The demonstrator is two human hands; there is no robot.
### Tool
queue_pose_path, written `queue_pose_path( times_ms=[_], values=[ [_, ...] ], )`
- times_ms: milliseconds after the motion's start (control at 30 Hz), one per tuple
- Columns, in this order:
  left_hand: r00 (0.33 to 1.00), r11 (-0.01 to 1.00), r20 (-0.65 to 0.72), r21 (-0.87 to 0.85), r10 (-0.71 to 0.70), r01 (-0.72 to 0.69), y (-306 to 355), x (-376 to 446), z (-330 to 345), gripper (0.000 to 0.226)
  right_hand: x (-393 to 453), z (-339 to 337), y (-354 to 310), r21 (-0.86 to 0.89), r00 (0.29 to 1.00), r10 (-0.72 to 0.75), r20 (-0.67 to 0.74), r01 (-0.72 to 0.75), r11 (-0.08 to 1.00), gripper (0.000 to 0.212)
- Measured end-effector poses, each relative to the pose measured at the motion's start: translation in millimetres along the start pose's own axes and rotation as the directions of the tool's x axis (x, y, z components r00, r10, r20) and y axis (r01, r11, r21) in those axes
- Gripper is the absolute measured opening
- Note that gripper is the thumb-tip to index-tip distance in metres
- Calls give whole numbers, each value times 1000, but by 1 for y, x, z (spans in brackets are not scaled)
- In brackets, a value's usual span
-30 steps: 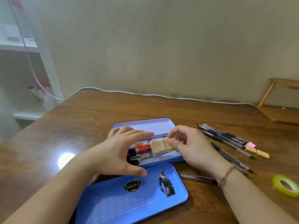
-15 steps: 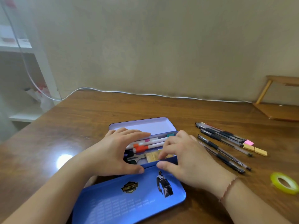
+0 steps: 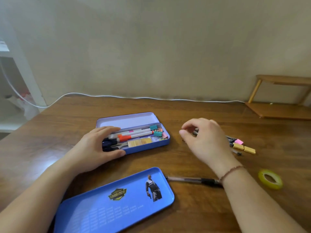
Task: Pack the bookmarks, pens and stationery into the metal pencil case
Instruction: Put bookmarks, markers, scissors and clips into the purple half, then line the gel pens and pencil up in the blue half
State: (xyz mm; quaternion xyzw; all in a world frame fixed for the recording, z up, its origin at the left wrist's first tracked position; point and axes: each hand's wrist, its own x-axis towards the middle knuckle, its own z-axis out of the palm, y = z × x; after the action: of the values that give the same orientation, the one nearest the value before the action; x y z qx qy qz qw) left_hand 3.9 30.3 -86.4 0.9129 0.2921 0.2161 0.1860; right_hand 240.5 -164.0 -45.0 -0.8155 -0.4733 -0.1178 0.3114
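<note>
The blue metal pencil case (image 3: 148, 147) lies open in the middle of the table. Inside are white markers (image 3: 134, 133), a yellow pad of sticky notes (image 3: 139, 142), binder clips (image 3: 157, 130) and black-handled scissors (image 3: 109, 145). My left hand (image 3: 94, 148) grips the case's left end, thumb on the front wall. My right hand (image 3: 205, 140) hovers right of the case over a bunch of pens (image 3: 233, 142), fingers curled and apart, partly hiding them. Pink and yellow sticky tabs (image 3: 244, 147) lie beside the pens. One more pen (image 3: 190, 179) lies under my right wrist.
A separate blue tin part (image 3: 117, 200) with a printed figure lies near the front edge. A yellow tape roll (image 3: 270, 179) sits at the right. A white cable (image 3: 117, 96) runs along the wall. A low wooden rack (image 3: 279, 111) stands at the back right.
My right hand let go of the yellow sticky-note pad inside the case and moved right to above the pens. My left hand stayed on the case.
</note>
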Motion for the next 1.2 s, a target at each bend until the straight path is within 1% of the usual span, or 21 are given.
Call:
queue_pose_path(
  times_ms=[100, 167, 200, 267, 300, 333, 400, 433, 467, 500, 533, 567, 667, 700, 800, 833, 900, 967, 1067, 1133, 1200],
  values=[
    [1000, 1000, 7, 18, -17, 16, 3, 0, -4, 93, 8, -10, 25, 84, 983, 182, 29, -184, 979, 12],
    [999, 995, 15, 90, 35, -37, 7, -4, -10, 97, 11, -15, 32, 136, 970, 235, 66, -242, 961, 9],
    [997, 991, 6, 112, 78, -78, 10, -8, -15, 93, 12, -19, 33, 149, 966, 237, 108, -251, 956, 9],
    [991, 989, -18, 69, 136, -134, 23, -19, -28, 71, 12, -32, 30, 144, 949, 208, 237, -246, 958, 9],
    [990, 988, -7, 55, 144, -143, 30, -24, -34, 57, 11, -42, 27, 104, 928, 178, 327, -222, 969, 11],
    [988, 986, 32, 65, 148, -150, 37, -28, -40, 45, 8, -53, 23, 43, 891, 133, 434, -168, 985, 13],
    [976, 979, 162, 120, 144, -165, 41, -37, -47, 34, -2, -72, 16, -67, 756, 36, 654, 10, 998, 25],
    [965, 974, 228, 153, 128, -165, 39, -43, -48, 32, -9, -77, 15, -94, 685, -4, 729, 105, 990, 32],
    [953, 967, 285, 197, 104, -165, 35, -49, -48, 30, -18, -78, 15, -117, 633, -29, 774, 188, 975, 36],
    [942, 958, 325, 236, 78, -161, 31, -56, -49, 28, -27, -77, 17, -138, 609, -48, 792, 256, 957, 38],
    [933, 956, 355, 253, 53, -151, 27, -62, -50, 26, -35, -75, 20, -153, 608, -64, 791, 298, 942, 37],
    [925, 960, 379, 246, 32, -134, 24, -68, -50, 23, -41, -73, 24, -152, 624, -77, 778, 306, 940, 34],
    [918, 970, 396, 228, -9, -89, 23, -77, -50, 10, -45, -77, 38, -124, 677, -83, 731, 252, 960, 18],
    [921, 967, 389, 237, -9, -90, 26, -77, -49, 10, -42, -82, 43, -133, 698, -89, 711, 257, 957, 14],
    [923, 965, 385, 245, -10, -92, 45, -70, -39, 7, -30, -97, 58, -149, 793, -139, 593, 278, 949, 11],
    [917, 963, 399, 250, -11, -97, 54, -65, -35, 7, -25, -100, 63, -123, 818, -163, 552, 274, 954, 13],
    [896, 959, 443, 242, 22, -143, 75, -52, -23, 8, -22, -98, 68, 12, 848, -219, 483, 243, 970, 21],
    [870, 965, 486, 181, 80, -189, 95, -36, -8, 6, -27, -92, 67, 181, 874, -272, 402, 216, 960, 23],
    [824, 961, 535, 79, 184, -266, 128, -14, 17, 11, -38, -83, 65, 287, 893, -344, 291, 261, 921, 22],
    [813, 952, 532, 43, 236, -304, 144, -2, 32, 12, -41, -83, 63, 356, 883, -389, 264, 286, 890, 19],
    [807, 955, 542, 27, 233, -294, 151, 6, 39, 11, -40, -85, 64, 415, 860, -413, 298, 274, 868, 15]
  ],
)
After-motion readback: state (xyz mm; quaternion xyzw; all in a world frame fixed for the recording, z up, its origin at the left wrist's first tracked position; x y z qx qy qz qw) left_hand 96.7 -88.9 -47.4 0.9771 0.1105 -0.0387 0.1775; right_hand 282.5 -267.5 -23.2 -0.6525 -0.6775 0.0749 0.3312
